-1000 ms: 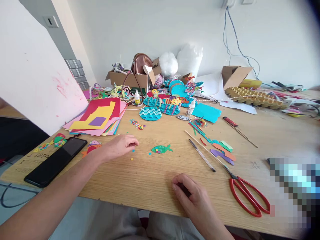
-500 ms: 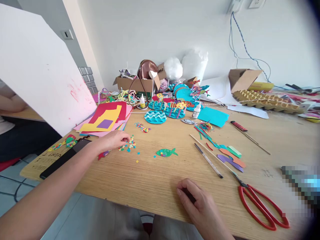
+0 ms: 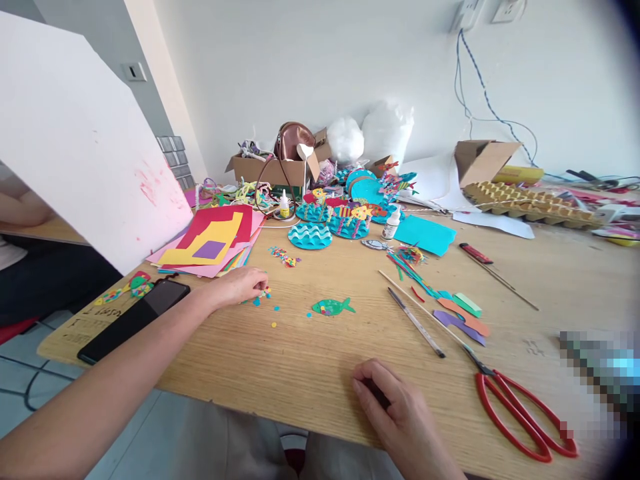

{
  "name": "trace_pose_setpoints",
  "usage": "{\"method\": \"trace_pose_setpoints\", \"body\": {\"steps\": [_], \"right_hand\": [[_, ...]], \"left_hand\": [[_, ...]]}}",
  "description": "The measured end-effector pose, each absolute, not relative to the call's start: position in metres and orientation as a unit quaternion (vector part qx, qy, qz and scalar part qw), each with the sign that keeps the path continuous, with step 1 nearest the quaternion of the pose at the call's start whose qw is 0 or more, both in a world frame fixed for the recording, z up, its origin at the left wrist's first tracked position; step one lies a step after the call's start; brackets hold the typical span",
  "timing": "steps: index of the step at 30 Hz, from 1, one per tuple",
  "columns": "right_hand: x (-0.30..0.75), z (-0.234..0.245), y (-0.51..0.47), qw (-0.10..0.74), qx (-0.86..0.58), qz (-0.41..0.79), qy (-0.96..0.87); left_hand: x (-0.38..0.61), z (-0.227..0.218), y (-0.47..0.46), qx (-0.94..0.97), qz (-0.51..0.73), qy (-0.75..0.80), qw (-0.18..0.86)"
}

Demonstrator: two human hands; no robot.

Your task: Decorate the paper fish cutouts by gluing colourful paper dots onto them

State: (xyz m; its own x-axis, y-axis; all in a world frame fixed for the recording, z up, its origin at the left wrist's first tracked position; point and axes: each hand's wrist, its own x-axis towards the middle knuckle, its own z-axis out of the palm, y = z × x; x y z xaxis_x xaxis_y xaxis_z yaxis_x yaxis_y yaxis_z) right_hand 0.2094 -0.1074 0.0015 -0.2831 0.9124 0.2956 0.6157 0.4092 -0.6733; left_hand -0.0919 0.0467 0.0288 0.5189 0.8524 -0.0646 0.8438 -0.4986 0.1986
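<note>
My left hand reaches over the small heap of coloured paper dots, its fingertips bent down and pressed together. It covers most of the heap, and whatever the fingertips pinch is hidden. To the right of it lies a green paper fish with a few coloured dots near its head. Several loose dots are scattered between the heap and the fish, among them a yellow dot. My right hand rests curled at the table's near edge, with nothing visible in it.
Red-handled scissors, a pen and a thin stick lie at right. A phone and stacked coloured paper are at left. Glue bottles, blue wave crafts and boxes stand behind. Another person's arm shows far left.
My left hand has shifted slightly right and down, covering more of the dot heap. My right hand stays in place. The view has moved very slightly.
</note>
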Motion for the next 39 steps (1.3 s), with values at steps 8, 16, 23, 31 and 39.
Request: {"method": "trace_pose_setpoints", "body": {"steps": [8, 16, 23, 31, 39], "right_hand": [[0.208, 0.009, -0.106, 0.324, -0.495, 0.219, -0.776], [0.206, 0.013, -0.106, 0.31, -0.509, 0.25, -0.763], [0.203, 0.038, -0.091, 0.289, -0.489, 0.312, -0.761], [0.16, 0.07, -0.032, 0.267, -0.453, 0.38, -0.761], [0.128, 0.049, 0.006, 0.261, -0.485, 0.43, -0.715]], "left_hand": [[-0.086, 0.038, 0.044, 0.857, 0.02, 0.498, 0.128], [-0.086, 0.054, 0.033, 0.823, 0.056, 0.539, 0.169], [-0.08, 0.06, 0.025, 0.752, 0.169, 0.532, 0.351], [-0.059, 0.058, 0.021, 0.696, 0.229, 0.512, 0.448], [-0.048, 0.052, 0.02, 0.682, 0.267, 0.499, 0.463]]}}
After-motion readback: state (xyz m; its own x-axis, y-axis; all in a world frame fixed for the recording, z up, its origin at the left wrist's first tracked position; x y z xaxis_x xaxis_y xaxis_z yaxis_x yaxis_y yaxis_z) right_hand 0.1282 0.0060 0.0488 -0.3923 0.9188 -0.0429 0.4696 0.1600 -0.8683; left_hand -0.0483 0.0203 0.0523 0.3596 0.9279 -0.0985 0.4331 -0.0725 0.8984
